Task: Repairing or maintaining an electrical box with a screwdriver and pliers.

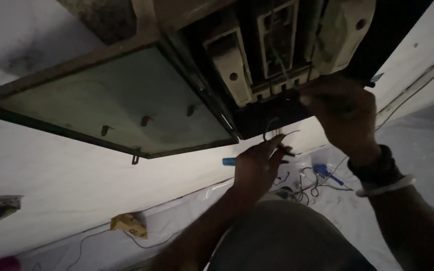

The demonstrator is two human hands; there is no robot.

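Wire (273, 131): I see it mid-frame, pinched in my left hand (255, 168), below the breaker box (272, 50).
Right hand (342, 113): upper right, fingers curled at the box's lower edge; grasp unclear.

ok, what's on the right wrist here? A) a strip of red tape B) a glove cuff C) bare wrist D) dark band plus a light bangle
D: the right hand, raised to the breaker, has a dark band on the wrist with a light bangle just below it.
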